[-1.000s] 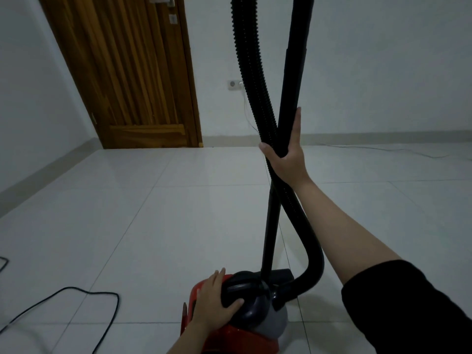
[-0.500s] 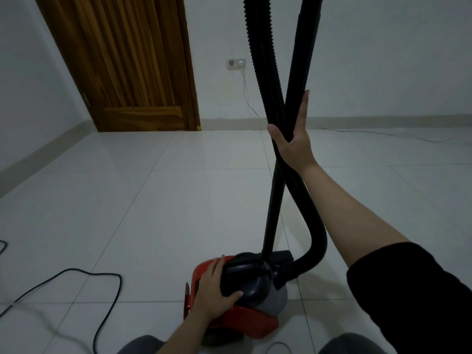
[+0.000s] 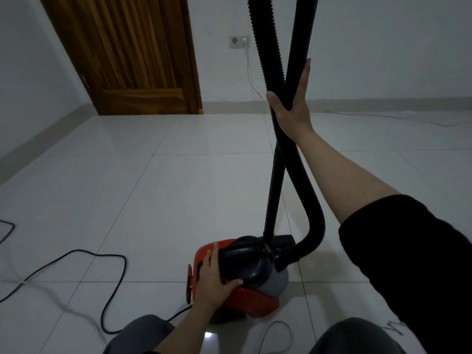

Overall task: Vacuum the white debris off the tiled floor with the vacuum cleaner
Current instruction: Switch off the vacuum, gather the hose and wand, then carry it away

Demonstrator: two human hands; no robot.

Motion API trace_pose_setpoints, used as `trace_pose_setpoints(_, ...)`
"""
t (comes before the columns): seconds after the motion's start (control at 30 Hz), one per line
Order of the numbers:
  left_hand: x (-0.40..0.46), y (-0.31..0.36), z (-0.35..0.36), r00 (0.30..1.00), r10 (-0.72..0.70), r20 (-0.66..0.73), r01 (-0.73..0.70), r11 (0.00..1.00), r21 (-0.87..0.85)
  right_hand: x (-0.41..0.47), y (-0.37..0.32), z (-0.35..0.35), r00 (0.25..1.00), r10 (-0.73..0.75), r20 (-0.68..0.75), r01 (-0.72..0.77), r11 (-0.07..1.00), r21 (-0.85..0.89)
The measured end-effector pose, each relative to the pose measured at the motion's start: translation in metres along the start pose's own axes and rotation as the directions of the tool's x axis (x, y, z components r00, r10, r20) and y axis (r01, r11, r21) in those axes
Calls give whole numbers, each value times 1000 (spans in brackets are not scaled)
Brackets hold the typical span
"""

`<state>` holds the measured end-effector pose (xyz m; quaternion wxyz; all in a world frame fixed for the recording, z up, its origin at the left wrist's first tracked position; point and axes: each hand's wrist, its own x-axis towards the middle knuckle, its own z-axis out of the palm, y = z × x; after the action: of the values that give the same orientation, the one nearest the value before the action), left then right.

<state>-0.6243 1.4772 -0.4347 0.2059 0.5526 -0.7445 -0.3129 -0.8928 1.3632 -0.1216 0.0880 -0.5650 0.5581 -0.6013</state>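
While the person is crouching over the vacuum cleaner (image 3: 237, 274), the largest risk, as I judge it, is the whole machine tipping: the rigid wand (image 3: 288, 123) and the ribbed hose (image 3: 265, 60) are standing tall above the small red body, and only the right hand (image 3: 293, 108) is steadying them, thumb hooked round the left side and fingers lying straight up the wand. If that hand is letting go too soon, the pair could be swinging down onto the tiled floor (image 3: 153, 190).

The next risk is the black power cord (image 3: 112, 277), looping on the near left tiles; a foot or the rolling body could be snagging it. A thin pale cable (image 3: 275, 335) is curling near the knees, adding a smaller trip hazard.

The left hand (image 3: 213, 279) is curling over the dark top housing of the cleaner, thumb on the near side; whether it is pressing a switch I cannot tell.

Counting downward in size: one wooden door (image 3: 138, 54) at the far left, one vacuum cleaner near centre, one wand, one hose, two hands, one wall socket (image 3: 238, 41). No white debris is clearly showing on the floor.
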Motion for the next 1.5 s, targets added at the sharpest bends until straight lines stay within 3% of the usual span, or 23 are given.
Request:
trace_pose_setpoints(0.3, -15, 2, 9, 980, -193, -51, 196, 979, 54, 4, 5, 3, 1000, 22, -8, -22, 999, 34)
trace_pose_setpoints(0.53, -20, 9, 5, 898, -438, -33, 440, 896, 62, 6, 9, 5, 1000, 11, -1, -11, 999, 40)
trace_pose_setpoints(0.73, -22, 5, 6, 898, -438, -41, 436, 899, -47, 7, 14, 5, 1000, -5, 12, 5, 1000, 22)
trace_pose_setpoints(1.13, -1, 4, -12, 918, -395, 25, 364, 867, 341, 9, 9, 9, 999, 10, 32, -12, 997, 70)
trace_pose_setpoints(1.5, -8, 25, -14, 889, -448, 96, 389, 848, 359, -2, 0, 5, 999, -32, 4, 32, 999, 25)
